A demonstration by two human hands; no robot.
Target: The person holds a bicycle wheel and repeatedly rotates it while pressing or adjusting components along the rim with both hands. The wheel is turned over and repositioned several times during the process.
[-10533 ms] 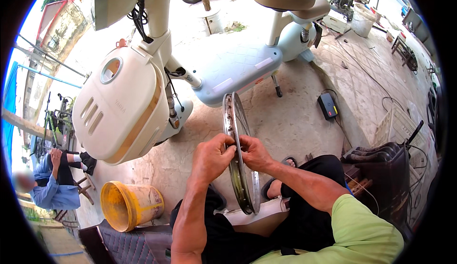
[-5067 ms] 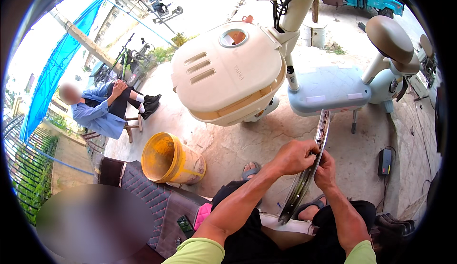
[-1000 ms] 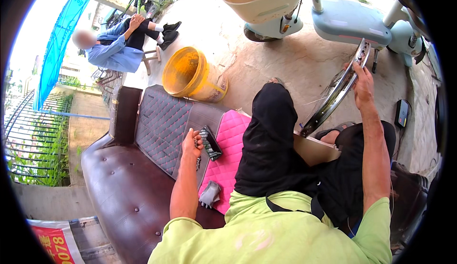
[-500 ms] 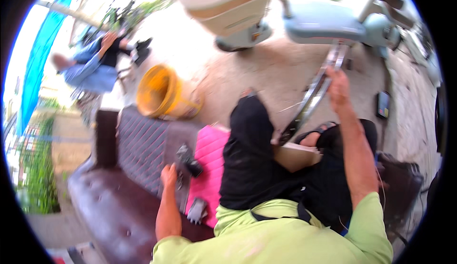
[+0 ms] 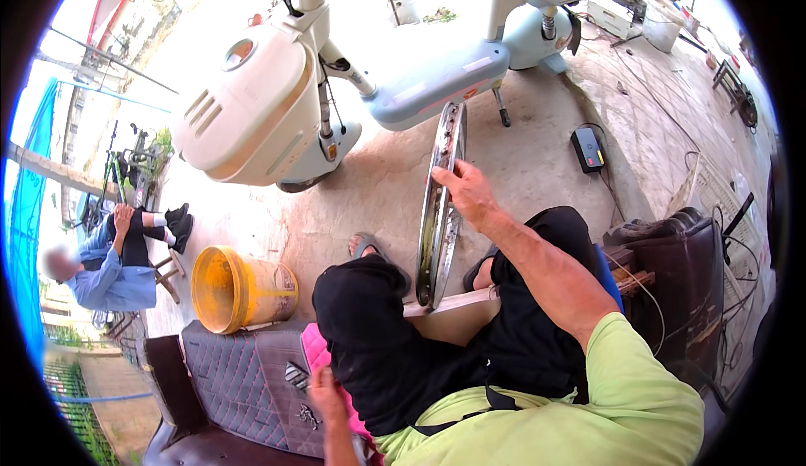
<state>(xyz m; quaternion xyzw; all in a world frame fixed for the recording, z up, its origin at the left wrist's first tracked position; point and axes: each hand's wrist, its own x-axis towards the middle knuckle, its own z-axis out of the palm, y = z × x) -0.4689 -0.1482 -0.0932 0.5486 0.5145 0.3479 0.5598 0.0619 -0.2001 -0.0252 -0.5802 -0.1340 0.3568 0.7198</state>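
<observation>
My right hand (image 5: 472,196) grips a silver wheel rim (image 5: 430,222) by its side. The rim stands on edge between my knees, its lower end against a pale board (image 5: 457,302). My left hand (image 5: 325,392), fingers curled, hovers beside my left thigh over a pink quilted pad (image 5: 314,347); whatever is in those fingers is too small to see. Close to it, a small silver-and-black item (image 5: 295,375) and some little metal pieces (image 5: 308,416) lie on a grey quilted cover (image 5: 239,382).
A yellow bucket (image 5: 222,294) lies tipped at the left. Ahead stand a cream scooter (image 5: 243,105) and a light-blue one (image 5: 437,88). A black box with a cable (image 5: 587,149) rests on the ground at right. Someone in a blue shirt (image 5: 117,281) sits far left.
The rim has swung more upright, with my right hand still on it. My left hand has moved from the small metal pieces toward my left thigh. The view has turned rightward.
</observation>
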